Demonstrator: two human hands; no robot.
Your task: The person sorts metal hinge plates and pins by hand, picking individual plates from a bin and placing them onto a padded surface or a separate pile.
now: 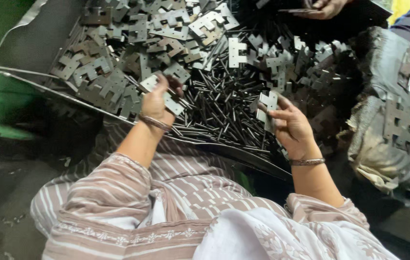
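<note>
Pinching a flat hinge plate (pixel 169 98) in left hand (pixel 157 103), fingers closed (plate at two o'clock); right hand (pixel 289 127) gripping another plate (pixel 266 107) at eleven o'clock.

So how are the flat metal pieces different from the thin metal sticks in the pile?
The flat metal pieces are wide plates with notched edges and small holes; the thin metal sticks are narrow, plain rods. The plates look paler grey, the rods darker. The left hand and right hand each hold a plate, not a rod. Both kinds are metal and lie heaped on the same tray.
</note>
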